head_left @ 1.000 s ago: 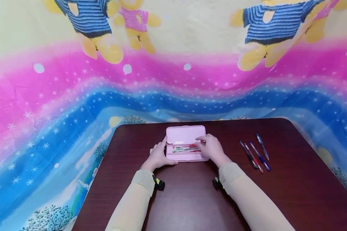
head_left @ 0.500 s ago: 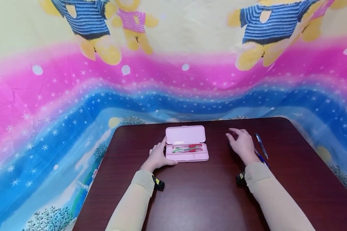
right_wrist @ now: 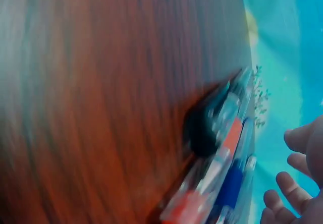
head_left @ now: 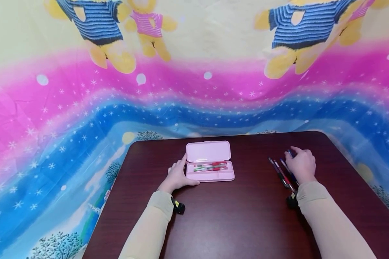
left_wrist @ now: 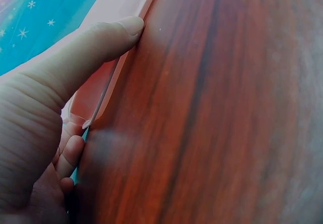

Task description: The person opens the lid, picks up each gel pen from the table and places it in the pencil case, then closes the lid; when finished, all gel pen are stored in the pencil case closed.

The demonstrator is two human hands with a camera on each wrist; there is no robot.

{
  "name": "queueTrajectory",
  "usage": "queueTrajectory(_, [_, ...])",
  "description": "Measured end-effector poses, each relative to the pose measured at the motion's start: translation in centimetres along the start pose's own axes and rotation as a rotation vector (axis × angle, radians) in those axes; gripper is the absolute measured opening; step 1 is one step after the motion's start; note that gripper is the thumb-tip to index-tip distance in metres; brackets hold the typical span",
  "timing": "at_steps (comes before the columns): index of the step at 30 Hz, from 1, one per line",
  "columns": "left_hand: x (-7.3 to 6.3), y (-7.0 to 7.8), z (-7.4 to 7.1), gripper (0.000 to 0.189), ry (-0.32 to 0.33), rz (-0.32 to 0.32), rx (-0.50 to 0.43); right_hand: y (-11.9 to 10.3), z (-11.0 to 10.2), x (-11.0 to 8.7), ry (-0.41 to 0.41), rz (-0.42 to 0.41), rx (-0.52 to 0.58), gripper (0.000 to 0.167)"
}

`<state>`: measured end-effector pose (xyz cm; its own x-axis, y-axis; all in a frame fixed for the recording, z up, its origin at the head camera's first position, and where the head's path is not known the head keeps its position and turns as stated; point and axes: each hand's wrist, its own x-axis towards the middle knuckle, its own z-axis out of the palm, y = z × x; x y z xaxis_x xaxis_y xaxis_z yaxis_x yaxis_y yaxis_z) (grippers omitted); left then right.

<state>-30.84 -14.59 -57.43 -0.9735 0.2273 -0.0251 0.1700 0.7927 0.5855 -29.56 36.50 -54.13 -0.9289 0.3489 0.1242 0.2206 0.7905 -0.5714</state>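
Note:
A pink pencil case (head_left: pixel 208 151) lies with its lid raised at the back middle of the table, several red and green pens (head_left: pixel 210 167) in its tray. My left hand (head_left: pixel 176 176) holds the case at its left end; in the left wrist view the thumb (left_wrist: pixel 96 42) lies on the front edge and the other fingers curl at the side. My right hand (head_left: pixel 300 163) is over the loose pens at the right, fingers spread and bent, partly covering the blue ones. The right wrist view shows a black pen (right_wrist: pixel 204 128), a red pen (right_wrist: pixel 189 206) and a blue pen (right_wrist: pixel 231 183) beside the fingers.
The dark wooden table (head_left: pixel 220 212) has rounded back corners. Behind it hangs a printed curtain (head_left: pixel 194 86) with bears and snowflakes, also down the sides. Black wrist cameras sit on both cuffs.
My right hand has moved from the pencil case tray rightward to the loose pens. My left hand has stayed at the case, which has not moved.

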Motion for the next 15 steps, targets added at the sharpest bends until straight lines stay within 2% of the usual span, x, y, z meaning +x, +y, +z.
queueTrajectory(7, [-0.1, 0.0, 0.0, 0.150, -0.008, -0.006, 0.002, 2.0, 0.2, 0.8, -0.061, 0.016, -0.052, 0.064])
queueTrajectory(15, [-0.1, 0.1, -0.1, 0.151, -0.001, -0.002, -0.003, 2.5, 0.2, 1.6, -0.152, 0.034, -0.084, 0.065])
